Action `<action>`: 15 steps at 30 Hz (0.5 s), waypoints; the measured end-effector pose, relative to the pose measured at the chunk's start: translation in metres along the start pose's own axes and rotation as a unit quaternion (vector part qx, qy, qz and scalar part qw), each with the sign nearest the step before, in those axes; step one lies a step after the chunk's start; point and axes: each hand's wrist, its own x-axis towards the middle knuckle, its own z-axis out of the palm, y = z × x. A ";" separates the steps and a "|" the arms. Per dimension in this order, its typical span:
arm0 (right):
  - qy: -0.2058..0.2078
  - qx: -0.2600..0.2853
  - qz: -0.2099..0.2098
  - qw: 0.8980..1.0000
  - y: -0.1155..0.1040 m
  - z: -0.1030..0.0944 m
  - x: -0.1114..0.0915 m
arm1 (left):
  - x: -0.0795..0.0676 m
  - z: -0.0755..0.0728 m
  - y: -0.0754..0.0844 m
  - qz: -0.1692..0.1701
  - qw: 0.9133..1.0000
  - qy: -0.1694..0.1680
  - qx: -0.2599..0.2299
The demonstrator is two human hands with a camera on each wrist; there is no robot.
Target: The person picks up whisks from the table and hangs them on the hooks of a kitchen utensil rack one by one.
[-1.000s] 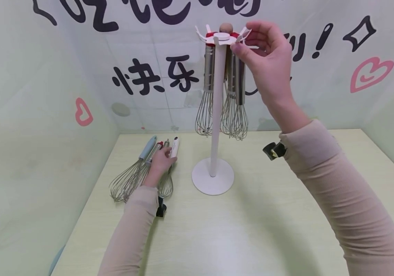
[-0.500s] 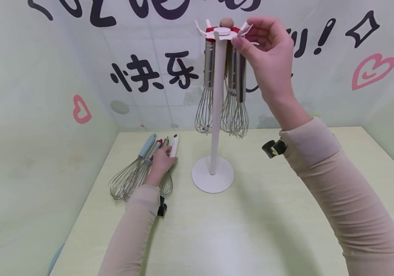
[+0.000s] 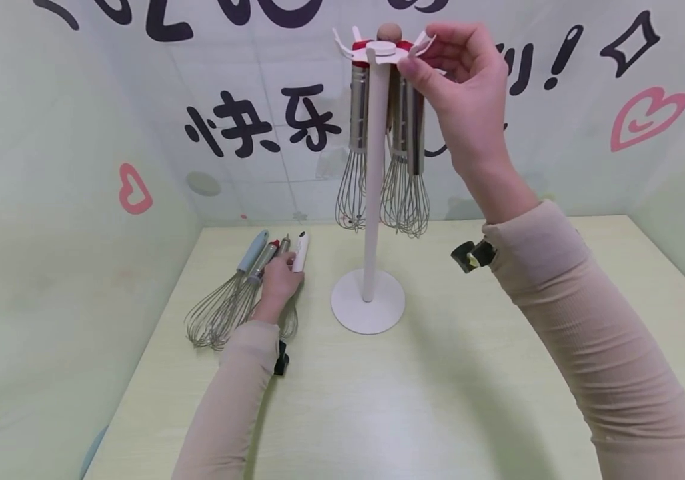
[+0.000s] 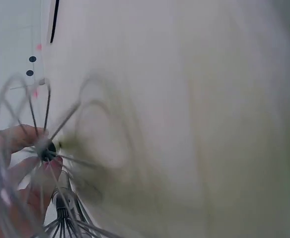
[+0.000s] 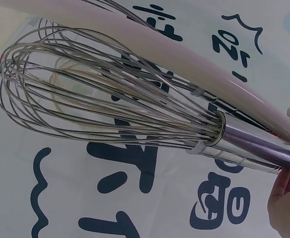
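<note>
At the table's left, my left hand [image 3: 278,283] grips a white-handled whisk [image 3: 300,252]. In the left wrist view its wire loops spread close before the lens, with fingertips around the dark neck [image 4: 46,149]. My right hand [image 3: 476,90] reaches up to the white whisk stand [image 3: 374,207] and pinches a hook at the top, thumb in front and fingers behind. Under it, a steel-handled whisk [image 5: 256,140] hangs beside the pole in the right wrist view, near the fingertips. Another hanging whisk [image 3: 358,113] is left of the pole.
Left of my left hand lie a blue-handled whisk [image 3: 252,250] and a steel whisk with a red end [image 3: 264,259], wires toward me. The stand's round base [image 3: 368,313] rests on the pale table [image 3: 378,400]. A lettered cloth [image 3: 246,193] hangs behind.
The head view tips slightly down, so the scene sits a little higher in it. Both hands keep their holds and nearly the same places.
</note>
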 end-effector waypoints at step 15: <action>-0.004 -0.003 0.005 1.000 -0.003 0.001 -0.001 | 0.002 -0.003 -0.001 -0.035 0.998 0.021 -0.055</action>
